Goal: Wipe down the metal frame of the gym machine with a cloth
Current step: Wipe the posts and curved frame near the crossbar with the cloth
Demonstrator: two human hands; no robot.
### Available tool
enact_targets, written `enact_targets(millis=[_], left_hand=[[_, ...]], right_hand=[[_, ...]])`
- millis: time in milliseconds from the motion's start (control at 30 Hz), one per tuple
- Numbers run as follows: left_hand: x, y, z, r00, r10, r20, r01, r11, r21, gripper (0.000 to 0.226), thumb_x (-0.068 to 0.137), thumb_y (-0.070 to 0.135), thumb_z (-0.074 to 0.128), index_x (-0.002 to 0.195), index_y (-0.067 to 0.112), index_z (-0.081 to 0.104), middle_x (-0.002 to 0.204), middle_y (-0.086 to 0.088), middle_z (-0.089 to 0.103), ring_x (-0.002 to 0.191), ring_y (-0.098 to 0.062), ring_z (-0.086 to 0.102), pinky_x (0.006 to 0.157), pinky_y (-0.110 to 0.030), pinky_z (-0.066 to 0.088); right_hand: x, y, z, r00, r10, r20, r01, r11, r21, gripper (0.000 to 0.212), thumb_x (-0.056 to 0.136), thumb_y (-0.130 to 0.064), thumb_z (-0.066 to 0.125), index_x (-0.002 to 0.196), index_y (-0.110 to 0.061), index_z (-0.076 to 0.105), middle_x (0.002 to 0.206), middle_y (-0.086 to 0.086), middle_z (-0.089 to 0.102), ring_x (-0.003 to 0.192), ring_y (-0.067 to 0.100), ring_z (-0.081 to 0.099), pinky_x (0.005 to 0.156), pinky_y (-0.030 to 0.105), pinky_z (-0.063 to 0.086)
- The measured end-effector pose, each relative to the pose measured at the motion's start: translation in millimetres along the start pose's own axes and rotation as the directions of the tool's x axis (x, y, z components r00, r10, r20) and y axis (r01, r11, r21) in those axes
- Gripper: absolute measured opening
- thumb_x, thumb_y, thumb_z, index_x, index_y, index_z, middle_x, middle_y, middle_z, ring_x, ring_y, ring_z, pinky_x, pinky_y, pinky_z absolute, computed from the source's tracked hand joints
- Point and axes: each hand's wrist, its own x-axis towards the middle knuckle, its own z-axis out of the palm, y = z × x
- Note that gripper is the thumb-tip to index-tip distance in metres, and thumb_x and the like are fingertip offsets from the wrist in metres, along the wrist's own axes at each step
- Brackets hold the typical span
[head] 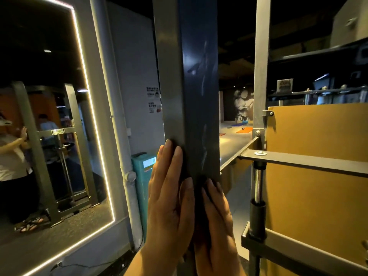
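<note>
Dark metal post (199, 76) of the gym machine upright at frame centre, left hand (169, 196) and right hand (217, 220) flat, fingers straight, pressing a dark cloth (197, 212) against its lower part, lit mirror (49, 116) at left

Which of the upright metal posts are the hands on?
The wide dark post in the middle: left hand and right hand both lie flat against its lower part. The slimmer pale grey upright to its right is untouched.

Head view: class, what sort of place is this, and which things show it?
Probably a gym: a metal machine frame up close, an orange exercise mat beyond it, a big lit wall mirror.
</note>
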Motion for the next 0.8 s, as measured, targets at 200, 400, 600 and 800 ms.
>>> enact_targets(millis=[200,400,600,800], left_hand=[[60.9,7.9,-4.6,0.997,0.032,-0.065,-0.031,0.999,0.017,0.054,0.107,0.02,0.041,0.159,0.01,0.032,0.172,-0.001,0.022,0.159,-0.013,0.019,0.126,-0.029,0.025],[72.9,15.6,4.0,0.997,0.055,-0.056,-0.059,0.996,-0.072,0.053,0.106,0.018,0.042,0.158,0.012,0.031,0.171,0.0,0.026,0.158,-0.019,0.022,0.124,-0.055,0.032],[67.8,10.6,9.8,0.998,0.054,-0.042,-0.058,0.992,-0.115,0.057,0.105,0.024,0.042,0.159,0.022,0.026,0.172,0.015,0.019,0.16,-0.015,0.016,0.124,-0.046,0.027],[70.6,7.1,9.8,0.994,0.105,-0.027,-0.107,0.99,-0.092,0.052,0.112,0.04,0.032,0.159,0.019,0.028,0.173,0.008,0.018,0.161,-0.023,0.014,0.12,-0.066,0.029]], right_hand=[[103.4,-30.8,-13.6,0.986,-0.128,0.109,0.132,0.991,-0.024,0.049,0.107,-0.021,0.045,0.152,-0.003,0.039,0.164,0.005,0.033,0.155,0.026,0.024,0.123,0.048,0.031],[40.6,8.0,4.8,0.979,-0.205,0.016,0.205,0.97,-0.127,0.051,0.109,-0.041,0.043,0.158,-0.04,0.028,0.166,-0.018,0.027,0.153,0.009,0.025,0.123,0.026,0.026],[77.6,11.8,-13.2,0.958,-0.28,0.056,0.286,0.946,-0.153,0.052,0.108,-0.042,0.048,0.156,-0.026,0.036,0.163,-0.005,0.035,0.15,0.025,0.036,0.108,0.064,0.043],[117.7,-12.4,1.5,0.983,-0.169,-0.079,0.172,0.985,0.03,0.044,0.11,-0.034,0.043,0.147,-0.012,0.046,0.159,0.003,0.042,0.148,0.027,0.039,0.115,0.05,0.043]])
